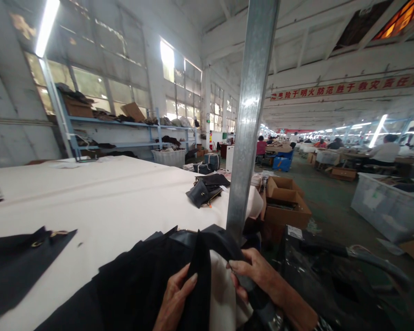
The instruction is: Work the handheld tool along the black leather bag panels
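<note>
Pinching black cloth (200, 285), left hand (176, 294); gripping dark strap (226, 242), right hand (258, 275); a loosened pinch, I judged, risked cloth slippage.

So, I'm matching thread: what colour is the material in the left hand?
The material in the left hand looks plain black, seen best in the head view.

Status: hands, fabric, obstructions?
Left hand pinching black fabric. Right hand gripping black strap. Metal post standing just beyond strap.
</note>
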### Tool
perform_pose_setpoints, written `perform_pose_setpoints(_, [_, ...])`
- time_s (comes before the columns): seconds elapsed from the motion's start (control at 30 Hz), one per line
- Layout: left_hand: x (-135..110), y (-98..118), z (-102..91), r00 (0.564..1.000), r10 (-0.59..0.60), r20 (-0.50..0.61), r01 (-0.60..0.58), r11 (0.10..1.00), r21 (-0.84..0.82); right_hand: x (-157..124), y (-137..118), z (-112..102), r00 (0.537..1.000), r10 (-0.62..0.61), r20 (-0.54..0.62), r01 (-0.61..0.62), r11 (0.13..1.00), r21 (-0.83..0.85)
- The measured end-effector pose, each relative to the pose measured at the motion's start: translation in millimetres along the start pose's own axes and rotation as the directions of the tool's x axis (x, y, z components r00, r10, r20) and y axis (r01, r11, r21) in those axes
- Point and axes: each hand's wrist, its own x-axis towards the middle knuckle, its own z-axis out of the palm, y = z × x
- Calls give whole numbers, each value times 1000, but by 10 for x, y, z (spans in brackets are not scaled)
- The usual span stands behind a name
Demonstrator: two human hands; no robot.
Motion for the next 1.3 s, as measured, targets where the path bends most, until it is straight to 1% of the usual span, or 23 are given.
perform_pose_setpoints(0.13, [10,29,13,999,2,50,-2,1000,-8,81,-46,51,999,-13,37,12,1000,26])
perform_pose_setpoints(0.27, [5,9,24,999,14,37,-15,1000,4,131,-102,74,1000,-22,4,22,999,44])
perform_pose_setpoints(0.33, [-8,-16,50,999,48,16,-49,997,60,107,-135,48,999,-39,-35,40,998,45])
perform_pose_setpoints(0.47, [-8,-6,113,984,168,-64,-145,953,267,-80,-161,-78,995,-43,-89,46,998,32])
perform_pose_setpoints(0.57, [32,206,66,969,215,-124,-151,908,392,-298,-155,-167,993,-51,-104,51,999,-2])
perform_pose_setpoints(0.63, [50,488,-36,939,286,-191,-159,853,497,-447,-168,-198,991,-66,-115,64,998,-22])
perform_pose_setpoints(0.7, [33,860,-170,869,398,-295,-130,758,639,-580,-195,-211,991,-58,-120,55,998,-29])
perform_pose_setpoints(0.73, [8,1065,-235,812,462,-357,-87,701,708,-638,-209,-215,990,-49,-132,46,999,-23])
perform_pose_setpoints(0.77, [-28,1274,-290,752,520,-405,-12,625,780,-690,-220,-220,989,-46,-139,44,999,-22])
perform_pose_setpoints(0.8, [-72,1479,-330,709,587,-391,43,517,855,-736,-224,-227,989,-49,-138,46,999,-26])
perform_pose_setpoints(0.83, [-118,1675,-351,662,668,-340,82,386,919,-777,-222,-237,989,-56,-134,53,998,-30])
perform_pose_setpoints(0.87, [-161,1852,-347,632,734,-250,111,234,966,-815,-212,-249,989,-61,-133,56,998,-38])
perform_pose_setpoints(0.9, [-197,2004,-317,624,768,-144,130,80,988,-851,-195,-261,990,-58,-129,52,997,-49])
perform_pose_setpoints(0.93, [-221,2121,-261,655,754,-47,152,-71,986,-885,-174,-272,991,-45,-125,38,998,-59])
perform_pose_setpoints(0.97, [-229,2193,-180,710,704,22,172,-204,964,-919,-150,-281,991,-29,-128,20,997,-68])
perform_pose_setpoints(1.0, [-222,2210,-80,774,631,62,179,-311,933,-953,-126,-287,990,-14,-139,4,997,-74])
perform_pose_setpoints(1.03, [-200,2163,31,837,543,73,178,-395,901,-988,-104,-290,988,-6,-152,-6,997,-82])
perform_pose_setpoints(1.07, [-166,2049,142,872,483,79,165,-442,882,-1025,-86,-290,987,-2,-162,-13,996,-93])
perform_pose_setpoints(1.1, [-126,1867,243,891,438,116,113,-463,879,-1065,-73,-288,985,2,-173,-20,994,-104])
perform_pose_setpoints(1.13, [-84,1624,327,905,396,154,56,-470,881,-1108,-64,-283,982,11,-189,-33,993,-114])
perform_pose_setpoints(1.17, [-48,1334,387,918,343,197,-16,-465,885,-1154,-60,-277,978,30,-209,-56,991,-123])
perform_pose_setpoints(1.23, [-9,689,436,916,264,302,-191,-376,907,-1252,-58,-262,965,72,-251,-116,980,-164])
perform_pose_setpoints(1.3, [-29,96,399,929,225,294,-213,-325,921,-1341,-42,-247,951,96,-293,-168,958,-233])
